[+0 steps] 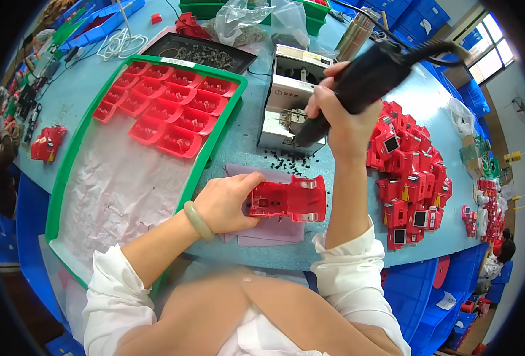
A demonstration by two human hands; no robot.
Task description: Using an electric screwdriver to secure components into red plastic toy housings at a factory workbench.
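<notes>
My left hand [230,202] is closed round one end of a red plastic toy vehicle shell [298,199], its hollow side facing up. The shell is above a folded mauve cloth [268,231]. My right hand [348,121] grips a black corded electric screwdriver [372,77], which slants down to the left. Its lower end is over the front of a metal screw feeder box [274,127]; whether the tip touches the box is hidden. Small black screws [289,161] lie scattered between the box and the shell.
On the left, a green-rimmed tray [68,172] holds red molded parts in rows. A heap of red toy vehicles [411,172] lies to the right. Behind are a black tray of small dark pieces [200,56], plastic bags [242,21] and a metal flask [357,32]. One red vehicle [48,143] sits far left.
</notes>
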